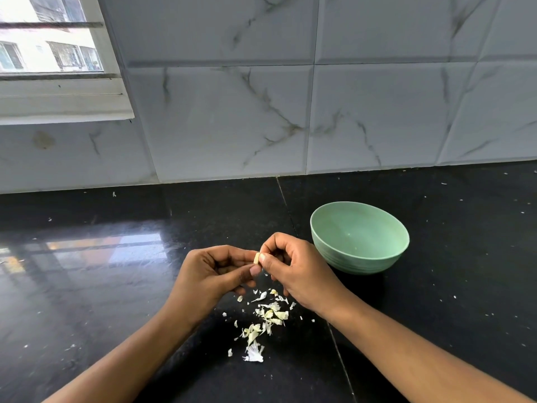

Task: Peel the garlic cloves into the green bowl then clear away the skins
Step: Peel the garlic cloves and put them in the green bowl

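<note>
Head view: black glossy table, marble-tiled wall, window; left hand and right hand pinch a clove above skins, near bowl.

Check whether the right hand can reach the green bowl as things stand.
Probably yes. The right hand, pinching the garlic clove together with the left hand, sits just beside the green bowl, with nothing between them.

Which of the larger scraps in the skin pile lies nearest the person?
The white frayed scrap at the pile's near end; the other skins are yellower and lie closer to the bowl.
</note>
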`<move>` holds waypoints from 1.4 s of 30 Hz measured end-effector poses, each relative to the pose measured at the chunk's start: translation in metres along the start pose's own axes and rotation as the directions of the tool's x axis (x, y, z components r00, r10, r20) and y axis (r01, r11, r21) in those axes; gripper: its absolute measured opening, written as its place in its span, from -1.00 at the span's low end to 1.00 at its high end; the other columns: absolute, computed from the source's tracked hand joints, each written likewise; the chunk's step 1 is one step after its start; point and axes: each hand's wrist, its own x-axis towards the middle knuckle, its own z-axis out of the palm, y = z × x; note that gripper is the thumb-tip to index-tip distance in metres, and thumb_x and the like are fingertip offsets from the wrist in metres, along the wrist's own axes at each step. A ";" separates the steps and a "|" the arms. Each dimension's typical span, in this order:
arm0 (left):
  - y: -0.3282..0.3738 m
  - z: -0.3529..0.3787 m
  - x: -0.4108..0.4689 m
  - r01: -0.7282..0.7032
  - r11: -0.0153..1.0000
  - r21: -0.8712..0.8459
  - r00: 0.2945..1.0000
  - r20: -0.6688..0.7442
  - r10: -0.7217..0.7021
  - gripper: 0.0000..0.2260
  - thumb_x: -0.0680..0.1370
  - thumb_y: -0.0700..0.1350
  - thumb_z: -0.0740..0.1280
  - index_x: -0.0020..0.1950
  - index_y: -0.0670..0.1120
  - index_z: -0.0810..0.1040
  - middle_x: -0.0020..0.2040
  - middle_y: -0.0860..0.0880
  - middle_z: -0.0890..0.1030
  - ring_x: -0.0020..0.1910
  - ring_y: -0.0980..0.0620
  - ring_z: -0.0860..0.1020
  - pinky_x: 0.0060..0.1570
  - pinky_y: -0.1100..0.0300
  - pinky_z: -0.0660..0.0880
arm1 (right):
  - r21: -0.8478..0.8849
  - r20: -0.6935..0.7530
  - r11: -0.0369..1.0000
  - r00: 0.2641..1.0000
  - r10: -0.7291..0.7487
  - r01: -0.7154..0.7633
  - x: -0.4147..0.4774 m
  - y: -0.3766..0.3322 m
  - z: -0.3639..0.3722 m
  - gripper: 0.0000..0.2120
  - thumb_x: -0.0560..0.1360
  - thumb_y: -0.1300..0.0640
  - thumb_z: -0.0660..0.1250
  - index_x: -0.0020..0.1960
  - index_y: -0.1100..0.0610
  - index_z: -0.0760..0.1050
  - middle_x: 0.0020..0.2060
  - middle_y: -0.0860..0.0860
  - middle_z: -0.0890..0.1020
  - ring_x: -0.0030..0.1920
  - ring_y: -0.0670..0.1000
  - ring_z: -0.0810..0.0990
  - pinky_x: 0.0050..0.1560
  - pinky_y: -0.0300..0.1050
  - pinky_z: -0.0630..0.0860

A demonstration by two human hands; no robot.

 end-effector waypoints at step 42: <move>-0.003 -0.002 0.003 0.223 0.972 -0.075 0.975 0.042 -0.220 -0.83 0.28 -0.15 0.49 -0.16 -0.16 0.70 -0.22 -0.24 0.68 -0.33 0.05 0.63 -0.39 0.31 0.52 | -0.114 -0.018 0.990 0.996 -0.084 0.081 0.000 -0.004 -0.010 -0.97 0.41 0.13 0.47 -0.20 0.04 0.63 -0.40 -0.12 0.62 -0.42 -0.13 0.60 -0.37 -0.34 0.47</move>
